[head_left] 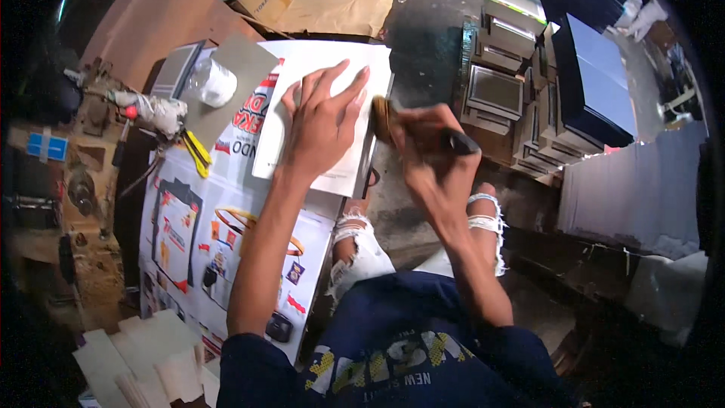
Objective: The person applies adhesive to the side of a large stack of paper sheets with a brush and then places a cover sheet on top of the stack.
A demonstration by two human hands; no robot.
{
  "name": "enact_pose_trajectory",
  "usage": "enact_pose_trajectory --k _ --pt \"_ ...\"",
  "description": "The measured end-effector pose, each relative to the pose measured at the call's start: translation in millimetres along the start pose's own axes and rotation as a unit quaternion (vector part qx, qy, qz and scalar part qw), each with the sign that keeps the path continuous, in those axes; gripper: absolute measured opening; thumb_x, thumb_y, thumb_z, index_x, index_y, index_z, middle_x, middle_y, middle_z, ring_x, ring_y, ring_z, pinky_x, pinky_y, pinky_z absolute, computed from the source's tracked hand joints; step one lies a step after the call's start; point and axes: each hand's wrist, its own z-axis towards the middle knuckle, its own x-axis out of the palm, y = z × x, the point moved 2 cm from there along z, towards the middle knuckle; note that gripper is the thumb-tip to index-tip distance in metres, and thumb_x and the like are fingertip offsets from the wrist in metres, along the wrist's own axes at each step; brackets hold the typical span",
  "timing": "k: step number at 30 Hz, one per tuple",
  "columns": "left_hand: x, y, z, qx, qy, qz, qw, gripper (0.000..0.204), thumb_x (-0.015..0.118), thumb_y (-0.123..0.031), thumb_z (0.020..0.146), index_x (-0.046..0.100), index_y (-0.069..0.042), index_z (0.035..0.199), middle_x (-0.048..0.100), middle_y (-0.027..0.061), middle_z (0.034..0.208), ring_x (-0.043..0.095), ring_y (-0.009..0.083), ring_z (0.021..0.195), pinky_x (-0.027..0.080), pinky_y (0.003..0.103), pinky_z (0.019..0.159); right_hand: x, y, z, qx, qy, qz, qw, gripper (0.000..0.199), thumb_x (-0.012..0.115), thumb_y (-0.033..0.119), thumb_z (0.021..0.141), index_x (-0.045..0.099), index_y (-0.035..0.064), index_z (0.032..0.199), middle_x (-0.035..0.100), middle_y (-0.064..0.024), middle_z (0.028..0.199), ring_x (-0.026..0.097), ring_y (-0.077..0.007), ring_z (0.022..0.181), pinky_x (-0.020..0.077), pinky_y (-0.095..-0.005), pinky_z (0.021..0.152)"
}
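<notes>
One left hand [313, 132], fingers spread, rests flat on white sheets [341, 170] | right hand [436, 143] is closed around blurred tool [384, 119], at right edge of sheets | sheets lie on poster-covered worktop [204, 208], near cup [214, 85]

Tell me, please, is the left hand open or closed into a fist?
Open: the left hand lies on the white sheet with its fingers spread apart.
</notes>
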Motion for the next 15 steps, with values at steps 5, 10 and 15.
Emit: enact_pose_trajectory --k 5,10,15 --pt "-3.7 4.3 -6.8 -0.003 -0.016 0.013 1.0 0.04 0.055 -0.02 0.098 0.062 -0.022 0.137 0.054 0.0065 0.141 0.046 0.0244 0.129 0.022 0.045 0.11 -18.4 43.1 -13.1 0.077 -0.058 -0.013 0.995 0.012 0.075 0.004 0.086 0.067 0.0002 0.094 0.072 -0.0066 0.086 0.067 -0.0103 0.081 0.0531 -0.0261 0.073" --pt "-0.6 1.6 0.3 0.015 -0.034 0.014 0.999 0.04 0.056 -0.02 0.097 0.063 -0.023 0.136 0.055 0.0064 0.14 0.047 0.0239 0.129 0.022 0.047 0.11 -12.2 -6.0 42.1 -0.093 -0.016 -0.065 0.993 0.012 0.073 0.002 0.084 0.066 -0.001 0.092 0.071 -0.006 0.084 0.064 -0.0115 0.079 0.0512 -0.0255 0.071" --pt "6.8 8.5 -5.6 -0.007 -0.042 0.002 0.999 0.038 0.053 -0.023 0.099 0.063 -0.026 0.135 0.055 0.0069 0.14 0.046 0.023 0.13 0.02 0.052 0.111 2.4 30.0 -48.3 0.009 0.012 -0.082 0.997 0.012 0.073 -0.001 0.084 0.065 -0.0011 0.093 0.071 -0.0088 0.082 0.064 -0.0087 0.078 0.0504 -0.0246 0.07"
